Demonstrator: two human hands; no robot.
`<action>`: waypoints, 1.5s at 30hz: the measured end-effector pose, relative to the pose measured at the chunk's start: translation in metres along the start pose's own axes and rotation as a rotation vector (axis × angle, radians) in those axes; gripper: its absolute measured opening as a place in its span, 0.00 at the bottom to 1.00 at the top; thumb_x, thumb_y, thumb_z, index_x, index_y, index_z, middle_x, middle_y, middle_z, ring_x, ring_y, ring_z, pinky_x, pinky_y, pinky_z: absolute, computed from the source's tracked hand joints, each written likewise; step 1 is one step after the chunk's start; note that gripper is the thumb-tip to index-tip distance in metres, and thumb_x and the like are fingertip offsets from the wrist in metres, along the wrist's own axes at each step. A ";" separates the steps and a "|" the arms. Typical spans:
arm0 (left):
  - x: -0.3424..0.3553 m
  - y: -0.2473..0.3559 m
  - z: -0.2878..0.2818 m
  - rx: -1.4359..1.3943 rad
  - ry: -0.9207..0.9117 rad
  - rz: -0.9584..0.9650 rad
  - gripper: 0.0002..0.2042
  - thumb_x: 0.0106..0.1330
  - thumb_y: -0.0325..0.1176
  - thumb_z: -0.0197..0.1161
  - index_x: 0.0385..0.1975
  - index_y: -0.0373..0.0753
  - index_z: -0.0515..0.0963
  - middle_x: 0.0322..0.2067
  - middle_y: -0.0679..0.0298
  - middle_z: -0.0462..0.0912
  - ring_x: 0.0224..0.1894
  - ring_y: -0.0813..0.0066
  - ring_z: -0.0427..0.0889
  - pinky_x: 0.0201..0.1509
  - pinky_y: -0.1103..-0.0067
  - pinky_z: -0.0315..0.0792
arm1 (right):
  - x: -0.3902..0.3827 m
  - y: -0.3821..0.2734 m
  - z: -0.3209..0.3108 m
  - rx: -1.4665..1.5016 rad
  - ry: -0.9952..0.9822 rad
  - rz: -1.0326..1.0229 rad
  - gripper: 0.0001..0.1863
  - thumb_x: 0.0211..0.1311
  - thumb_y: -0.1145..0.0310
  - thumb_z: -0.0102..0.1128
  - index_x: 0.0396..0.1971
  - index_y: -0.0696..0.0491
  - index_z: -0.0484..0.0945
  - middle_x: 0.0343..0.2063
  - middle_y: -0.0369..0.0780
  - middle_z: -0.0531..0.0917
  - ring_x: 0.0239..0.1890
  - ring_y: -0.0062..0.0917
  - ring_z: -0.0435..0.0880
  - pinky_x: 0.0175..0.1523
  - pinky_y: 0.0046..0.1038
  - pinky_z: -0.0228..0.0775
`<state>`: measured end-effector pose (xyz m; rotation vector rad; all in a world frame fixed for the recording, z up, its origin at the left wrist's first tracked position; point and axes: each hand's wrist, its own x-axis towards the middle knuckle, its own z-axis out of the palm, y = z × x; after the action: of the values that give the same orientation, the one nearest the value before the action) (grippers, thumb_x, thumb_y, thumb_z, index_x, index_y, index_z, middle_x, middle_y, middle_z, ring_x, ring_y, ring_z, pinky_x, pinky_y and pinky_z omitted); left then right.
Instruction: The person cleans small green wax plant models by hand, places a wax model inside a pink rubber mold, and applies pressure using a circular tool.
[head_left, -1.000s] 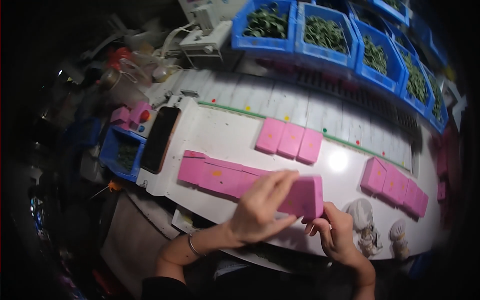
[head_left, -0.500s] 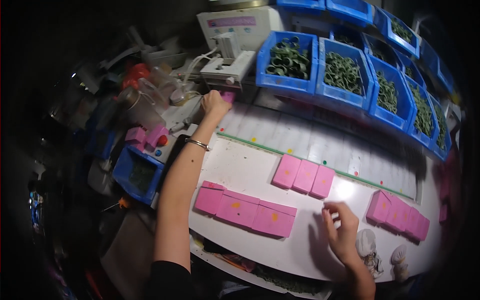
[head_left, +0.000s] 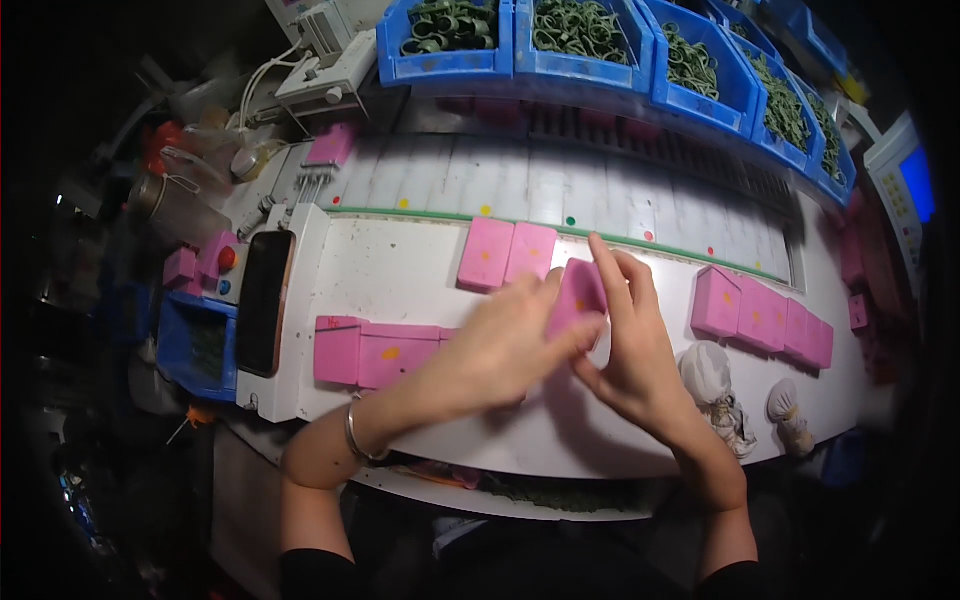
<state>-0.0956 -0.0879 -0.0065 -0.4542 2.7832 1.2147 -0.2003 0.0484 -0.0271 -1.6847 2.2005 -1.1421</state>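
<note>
My left hand (head_left: pixel 515 335), blurred by motion, grips a pink block (head_left: pixel 578 290) over the middle of the white worktop (head_left: pixel 380 260). My right hand (head_left: pixel 620 340) is just right of that block with its fingers apart, index finger stretched upward; whether it touches the block is unclear. Two pink blocks (head_left: pixel 488 250) lie side by side along the green strip (head_left: pixel 640 245). A row of pink blocks (head_left: pixel 338 350) lies at the left, partly hidden by my left arm; another row (head_left: pixel 760 315) is at the right.
Blue bins (head_left: pixel 580 50) of green curled pieces hang along the back. A white machine (head_left: pixel 320 85) and single pink block (head_left: pixel 330 145) stand back left. A phone (head_left: pixel 265 300) and blue bin (head_left: pixel 195 340) are left; two white cloth bundles (head_left: pixel 705 370) and a screened device (head_left: pixel 895 175) right.
My left hand has come back from the rear left, where a pink block now lies, to the middle. One block has been lifted from the middle three. My right hand has risen.
</note>
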 end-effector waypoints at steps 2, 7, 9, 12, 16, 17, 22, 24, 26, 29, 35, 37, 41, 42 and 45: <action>-0.011 0.008 0.023 -0.415 -0.099 0.004 0.32 0.68 0.51 0.47 0.54 0.21 0.59 0.35 0.39 0.74 0.39 0.45 0.76 0.46 0.63 0.69 | -0.010 -0.023 -0.011 0.021 0.026 -0.117 0.46 0.33 0.85 0.60 0.62 0.62 0.57 0.51 0.53 0.65 0.51 0.44 0.68 0.55 0.36 0.64; -0.026 0.020 0.066 -1.145 -0.040 -0.057 0.30 0.70 0.55 0.38 0.52 0.27 0.60 0.28 0.62 0.70 0.37 0.75 0.79 0.39 0.81 0.75 | -0.042 -0.029 -0.004 -0.101 0.273 -0.168 0.39 0.38 0.78 0.68 0.56 0.67 0.64 0.45 0.53 0.72 0.45 0.42 0.73 0.49 0.33 0.68; -0.030 0.027 0.070 -1.276 -0.043 -0.127 0.29 0.72 0.53 0.35 0.53 0.29 0.61 0.36 0.59 0.72 0.42 0.73 0.77 0.44 0.79 0.74 | -0.051 -0.029 -0.003 -0.152 0.308 -0.178 0.37 0.41 0.73 0.70 0.54 0.66 0.66 0.44 0.52 0.73 0.43 0.40 0.74 0.46 0.32 0.68; -0.029 0.027 0.071 -1.467 0.088 -0.287 0.31 0.71 0.56 0.33 0.51 0.30 0.65 0.43 0.55 0.75 0.46 0.67 0.78 0.49 0.74 0.75 | -0.064 -0.028 0.000 -0.302 0.456 -0.320 0.30 0.45 0.66 0.71 0.48 0.62 0.72 0.36 0.44 0.76 0.33 0.31 0.73 0.34 0.28 0.66; -0.025 0.019 0.079 -1.587 0.135 -0.222 0.32 0.70 0.58 0.32 0.50 0.29 0.66 0.36 0.58 0.76 0.41 0.71 0.78 0.46 0.76 0.75 | -0.084 -0.043 0.005 -0.056 0.257 -0.384 0.13 0.46 0.72 0.69 0.32 0.60 0.81 0.20 0.37 0.75 0.23 0.26 0.74 0.27 0.26 0.68; -0.025 0.018 0.080 -1.583 0.135 -0.199 0.32 0.71 0.58 0.31 0.48 0.29 0.67 0.34 0.59 0.77 0.38 0.72 0.78 0.43 0.77 0.75 | -0.085 -0.044 0.001 -0.010 0.164 -0.377 0.12 0.47 0.74 0.68 0.34 0.61 0.81 0.21 0.38 0.76 0.22 0.27 0.75 0.27 0.25 0.69; -0.038 0.028 0.081 -1.345 0.179 -0.024 0.28 0.74 0.47 0.29 0.42 0.27 0.73 0.25 0.59 0.76 0.19 0.78 0.72 0.26 0.79 0.73 | -0.052 -0.037 -0.019 0.337 0.259 0.127 0.13 0.58 0.85 0.51 0.44 0.62 0.73 0.25 0.42 0.77 0.19 0.22 0.79 0.24 0.21 0.70; -0.039 0.030 0.079 -1.310 0.178 -0.045 0.29 0.74 0.47 0.29 0.36 0.27 0.74 0.24 0.57 0.76 0.19 0.77 0.72 0.26 0.79 0.73 | -0.047 -0.028 -0.020 0.305 0.177 0.066 0.11 0.60 0.84 0.49 0.42 0.62 0.73 0.27 0.42 0.77 0.19 0.20 0.78 0.23 0.20 0.69; -0.039 0.032 0.081 -1.278 0.187 -0.040 0.29 0.73 0.47 0.29 0.34 0.27 0.74 0.23 0.57 0.76 0.19 0.77 0.72 0.25 0.79 0.73 | -0.048 -0.029 -0.021 0.334 0.159 0.098 0.09 0.60 0.83 0.50 0.41 0.62 0.73 0.27 0.42 0.76 0.19 0.21 0.78 0.23 0.20 0.69; -0.038 0.036 0.078 -1.197 0.185 -0.062 0.30 0.73 0.48 0.29 0.31 0.27 0.74 0.21 0.58 0.75 0.18 0.77 0.73 0.25 0.79 0.73 | -0.050 -0.033 -0.021 0.440 0.181 0.212 0.06 0.59 0.82 0.52 0.37 0.61 0.73 0.25 0.41 0.74 0.20 0.20 0.78 0.23 0.20 0.69; -0.037 0.029 0.078 -1.094 0.159 -0.147 0.30 0.72 0.48 0.28 0.27 0.28 0.74 0.17 0.58 0.75 0.17 0.74 0.74 0.22 0.79 0.73 | -0.044 -0.024 -0.031 0.494 -0.005 0.232 0.03 0.56 0.82 0.58 0.29 0.61 0.74 0.25 0.39 0.72 0.22 0.20 0.78 0.23 0.19 0.72; -0.036 0.030 0.076 -1.125 0.135 -0.165 0.31 0.72 0.48 0.27 0.25 0.29 0.74 0.15 0.57 0.74 0.16 0.72 0.75 0.21 0.79 0.73 | -0.041 -0.025 -0.037 0.731 -0.098 0.397 0.03 0.55 0.81 0.58 0.26 0.61 0.73 0.27 0.39 0.73 0.25 0.19 0.78 0.25 0.18 0.71; -0.036 0.024 0.076 -1.416 -0.060 -0.278 0.31 0.71 0.51 0.28 0.32 0.29 0.73 0.19 0.55 0.75 0.16 0.71 0.73 0.19 0.79 0.72 | -0.045 -0.019 -0.046 0.849 -0.166 0.424 0.03 0.56 0.81 0.58 0.26 0.62 0.73 0.28 0.39 0.73 0.26 0.19 0.78 0.26 0.18 0.70; -0.034 0.019 0.078 -1.565 -0.141 -0.324 0.31 0.71 0.52 0.28 0.35 0.29 0.72 0.21 0.54 0.76 0.16 0.70 0.73 0.19 0.79 0.72 | -0.046 -0.018 -0.049 1.005 -0.191 0.452 0.03 0.56 0.81 0.58 0.26 0.62 0.74 0.28 0.40 0.74 0.26 0.19 0.78 0.27 0.18 0.70; -0.035 0.000 0.080 -1.720 -0.214 -0.272 0.36 0.71 0.57 0.26 0.41 0.27 0.74 0.26 0.58 0.76 0.19 0.73 0.74 0.24 0.79 0.73 | -0.053 -0.022 -0.047 1.156 0.020 0.404 0.01 0.57 0.82 0.57 0.29 0.64 0.75 0.28 0.42 0.76 0.26 0.21 0.79 0.26 0.18 0.72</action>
<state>-0.0662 -0.0212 -0.0545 -0.5880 0.7951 2.8901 -0.1892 0.1151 0.0028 -0.6920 1.2482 -1.7477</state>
